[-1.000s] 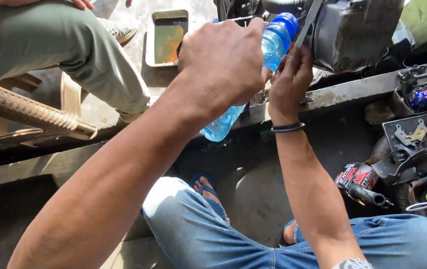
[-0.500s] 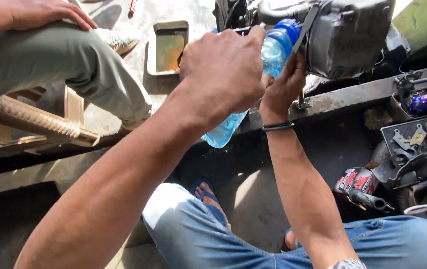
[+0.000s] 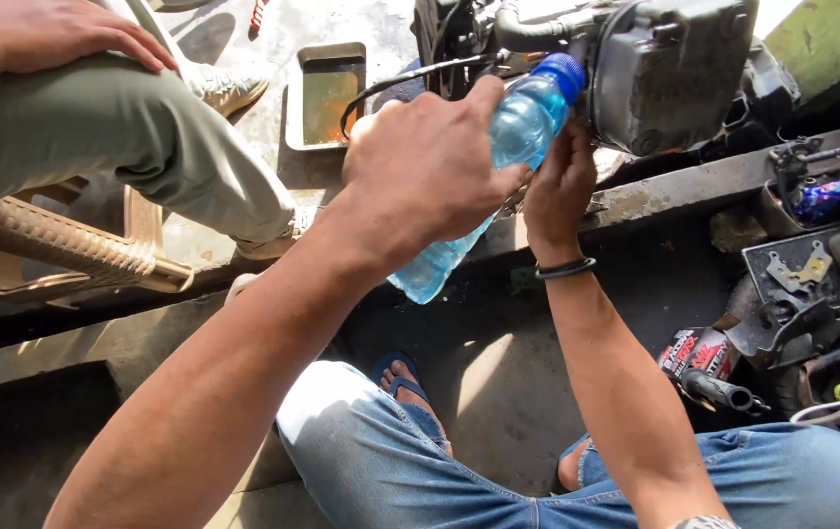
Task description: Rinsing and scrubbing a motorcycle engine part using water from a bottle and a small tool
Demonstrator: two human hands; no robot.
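My left hand (image 3: 430,171) is wrapped around a clear plastic bottle (image 3: 523,122) of blue liquid with a blue cap, tilted so the cap end points up and right against a grey engine housing (image 3: 670,69). My right hand (image 3: 559,186), with a dark band on the wrist, reaches up beside the bottle's neck, its fingers at the underside of the engine; what they touch is hidden. The bottle's lower end (image 3: 425,274) sticks out below my left hand.
Another person sits on a tan plastic chair (image 3: 57,245) at the left, knee and hand in view. A metal tray (image 3: 327,93) with brownish liquid lies on the ground behind. Engine parts, brackets and a small can (image 3: 699,358) lie at the right.
Both hands and the bottle have shifted up and right toward the engine; the cap end now sits closer to the housing. The view has tilted slightly.
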